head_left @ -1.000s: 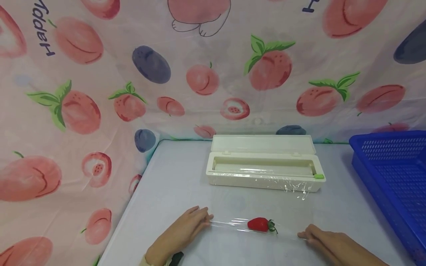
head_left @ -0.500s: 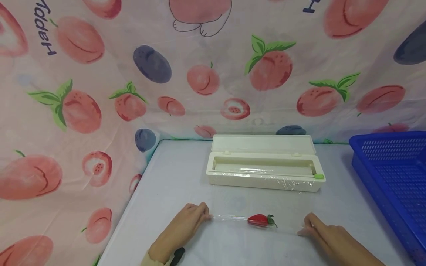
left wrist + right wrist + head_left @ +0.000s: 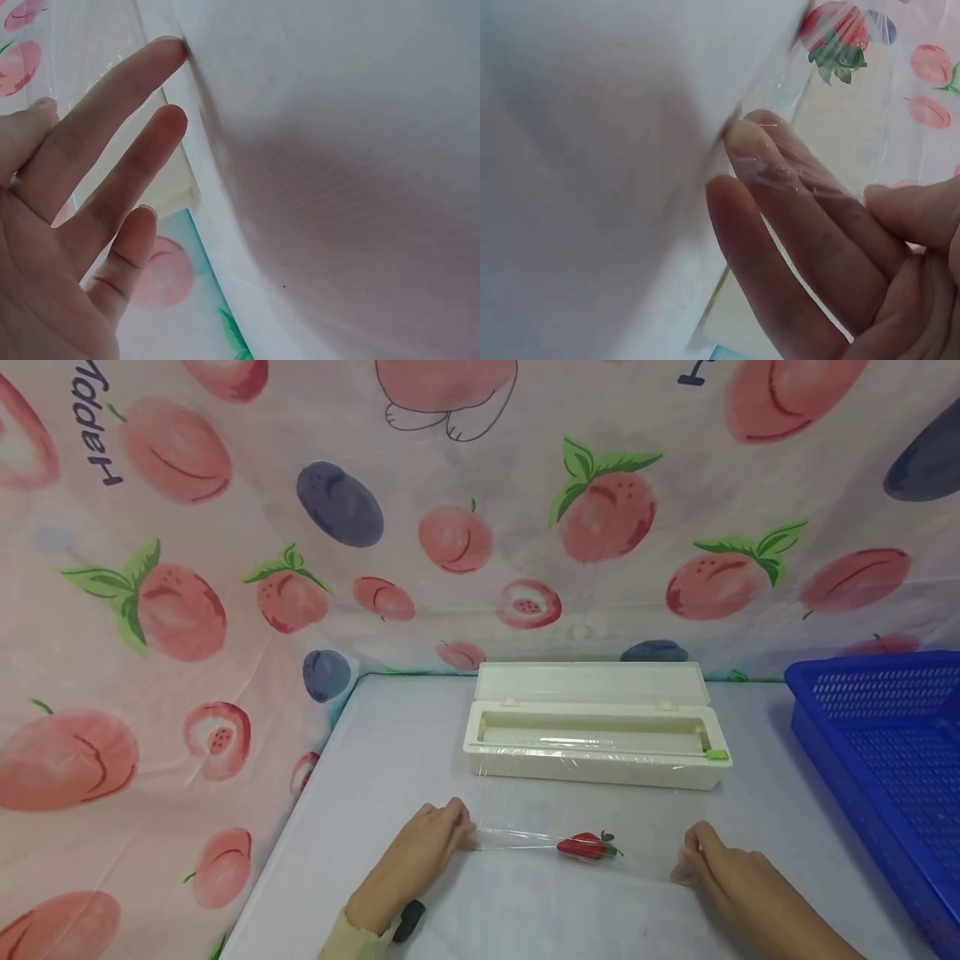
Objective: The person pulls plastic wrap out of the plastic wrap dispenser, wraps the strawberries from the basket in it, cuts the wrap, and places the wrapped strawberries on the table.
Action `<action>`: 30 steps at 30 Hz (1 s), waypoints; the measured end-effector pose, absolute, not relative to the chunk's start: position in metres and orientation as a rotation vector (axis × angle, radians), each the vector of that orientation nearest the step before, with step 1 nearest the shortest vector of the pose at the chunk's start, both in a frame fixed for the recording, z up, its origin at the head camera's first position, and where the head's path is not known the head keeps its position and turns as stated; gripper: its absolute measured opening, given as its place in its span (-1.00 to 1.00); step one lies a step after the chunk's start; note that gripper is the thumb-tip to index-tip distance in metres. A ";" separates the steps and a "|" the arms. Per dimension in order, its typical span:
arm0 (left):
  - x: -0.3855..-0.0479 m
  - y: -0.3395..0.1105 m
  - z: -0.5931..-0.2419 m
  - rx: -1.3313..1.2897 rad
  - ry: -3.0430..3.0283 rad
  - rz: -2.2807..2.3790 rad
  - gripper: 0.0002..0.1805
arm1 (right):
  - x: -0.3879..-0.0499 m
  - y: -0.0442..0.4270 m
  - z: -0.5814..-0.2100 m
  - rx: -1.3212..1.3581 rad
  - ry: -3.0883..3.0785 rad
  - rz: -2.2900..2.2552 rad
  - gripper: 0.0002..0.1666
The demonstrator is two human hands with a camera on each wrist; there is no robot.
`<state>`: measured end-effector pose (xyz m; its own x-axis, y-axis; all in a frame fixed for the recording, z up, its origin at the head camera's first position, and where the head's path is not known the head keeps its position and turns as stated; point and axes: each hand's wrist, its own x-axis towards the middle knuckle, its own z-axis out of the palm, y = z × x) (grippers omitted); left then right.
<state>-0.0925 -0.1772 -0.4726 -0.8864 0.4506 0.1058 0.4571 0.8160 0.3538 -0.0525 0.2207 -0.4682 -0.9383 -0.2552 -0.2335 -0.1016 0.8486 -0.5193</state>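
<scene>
In the head view a red strawberry [image 3: 585,845] with green leaves lies under a fold of clear cling film [image 3: 510,838], its tip pointing left. My left hand [image 3: 416,860] pinches the film left of the strawberry. On the other side my right hand [image 3: 738,881] pinches the film between thumb and fingers. The right wrist view has film [image 3: 780,172] stretched across the fingers and the strawberry [image 3: 836,37] beyond them. In the left wrist view several fingers [image 3: 127,165] are extended near the table; the thumb's grip is mostly out of sight there.
Behind the strawberry stands a cream cling film dispenser box [image 3: 592,768], lid raised, with a green slider [image 3: 717,755] at its right end. A blue plastic basket [image 3: 847,793] is at the right. Fruit-print cloth [image 3: 525,510] hangs behind the white table [image 3: 360,768].
Both hands have lifted the near film edge and moved slightly forward, toward the box. The film now passes over the strawberry, which has shifted a little the same way.
</scene>
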 end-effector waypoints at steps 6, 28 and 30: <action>-0.100 -0.173 -0.471 -0.721 -3.013 -0.658 -0.86 | -0.053 0.215 -0.473 -0.445 3.012 -0.703 -0.83; -0.122 -0.158 -0.473 -0.584 -3.072 -0.929 -0.82 | -0.075 0.201 -0.476 -0.234 2.978 -0.740 -0.85; -0.123 -0.157 -0.473 -0.552 -3.088 -0.938 -0.81 | -0.078 0.201 -0.477 -0.218 2.953 -0.728 -0.84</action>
